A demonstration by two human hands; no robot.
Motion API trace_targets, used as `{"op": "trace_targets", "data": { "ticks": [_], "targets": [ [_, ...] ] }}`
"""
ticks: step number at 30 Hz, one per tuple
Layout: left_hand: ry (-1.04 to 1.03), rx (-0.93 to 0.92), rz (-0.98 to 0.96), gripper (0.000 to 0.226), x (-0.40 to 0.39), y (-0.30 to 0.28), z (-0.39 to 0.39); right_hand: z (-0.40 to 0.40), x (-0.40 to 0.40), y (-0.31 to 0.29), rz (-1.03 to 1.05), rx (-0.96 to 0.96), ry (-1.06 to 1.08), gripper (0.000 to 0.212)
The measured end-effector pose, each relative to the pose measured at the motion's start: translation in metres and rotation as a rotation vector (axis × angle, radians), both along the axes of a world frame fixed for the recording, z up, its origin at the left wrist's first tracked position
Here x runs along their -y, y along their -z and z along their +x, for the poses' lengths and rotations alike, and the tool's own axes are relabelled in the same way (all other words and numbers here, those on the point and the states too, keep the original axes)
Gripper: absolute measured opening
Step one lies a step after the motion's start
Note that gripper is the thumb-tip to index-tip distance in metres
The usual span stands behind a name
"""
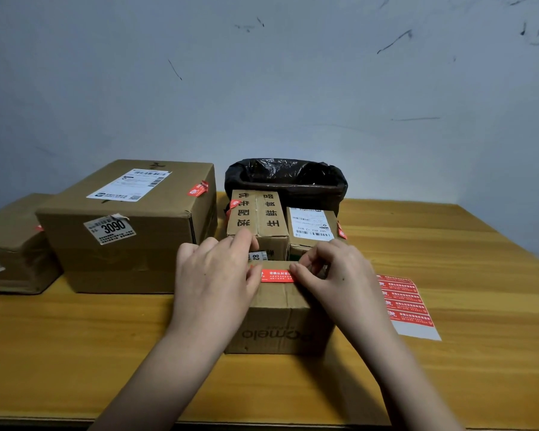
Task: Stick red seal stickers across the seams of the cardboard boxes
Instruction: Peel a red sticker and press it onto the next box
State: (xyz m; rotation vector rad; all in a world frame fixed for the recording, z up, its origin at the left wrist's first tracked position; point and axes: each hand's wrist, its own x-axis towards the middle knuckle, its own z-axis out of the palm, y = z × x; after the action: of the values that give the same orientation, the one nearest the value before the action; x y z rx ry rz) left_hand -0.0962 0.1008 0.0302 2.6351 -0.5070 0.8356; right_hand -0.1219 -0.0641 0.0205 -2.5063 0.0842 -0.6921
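A small cardboard box [277, 318] stands on the wooden table [75, 337] in front of me. A red seal sticker [277, 275] lies across its top seam. My left hand [218, 275] presses the sticker's left end with its thumb, its fingers lying over the box's far left corner. At the sticker's right end, my right hand [333, 275] pinches it with curled fingers. A sheet of red seal stickers [406, 301] lies on the table to the right.
A large box [131, 225] with a white label and a red sticker stands at the left, another box [10, 244] beside it. Behind the small box are two sealed boxes [257, 216] [311, 227] and a bin with a black bag [287, 178].
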Motion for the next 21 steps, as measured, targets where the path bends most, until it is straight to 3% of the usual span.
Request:
{"op": "trace_targets", "data": {
  "ticks": [7,12,16,21],
  "targets": [
    [-0.006,-0.007,0.011,0.017,-0.002,0.002,0.002,0.0,-0.001,0.009,0.009,0.029,0.047,0.017],
    [0.044,-0.111,-0.092,0.013,-0.008,0.006,0.006,-0.001,-0.005,0.015,0.05,0.044,0.075,0.015],
    [0.08,-0.167,-0.193,0.006,-0.011,0.012,0.007,-0.001,-0.004,0.021,0.103,0.043,0.062,0.028],
    [0.127,-0.184,-0.267,0.007,-0.014,0.02,0.007,0.004,-0.002,0.029,0.516,0.054,-0.085,0.015]
  ]
}}
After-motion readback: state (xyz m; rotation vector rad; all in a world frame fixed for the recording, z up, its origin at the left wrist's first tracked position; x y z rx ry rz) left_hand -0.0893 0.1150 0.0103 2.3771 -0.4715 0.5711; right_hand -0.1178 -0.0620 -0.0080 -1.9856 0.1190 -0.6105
